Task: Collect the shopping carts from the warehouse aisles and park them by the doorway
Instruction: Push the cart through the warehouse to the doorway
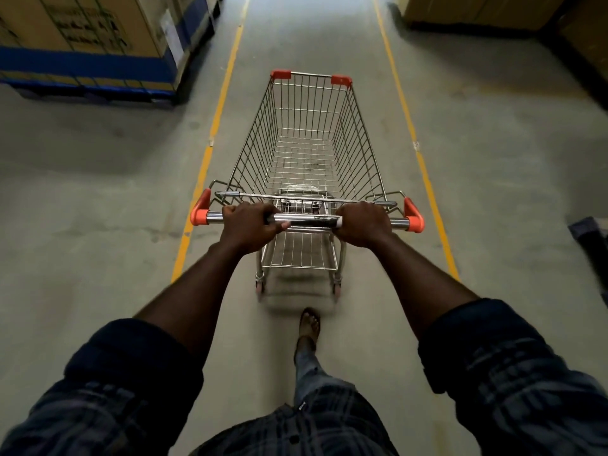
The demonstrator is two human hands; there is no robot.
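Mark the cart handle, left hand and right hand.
cart handle (309, 221), head view, middle of the bar.
left hand (248, 225), head view, back of hand.
right hand (363, 223), head view, back of hand.

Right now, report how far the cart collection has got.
Done: one empty shopping cart is collected. In hand: the left hand and right hand grip its handle, steering it between the yellow lines of an aisle; the blurred wheels suggest it is rolling. Left: no doorway or parked carts show, so parking this one, and likely fetching more, remains.
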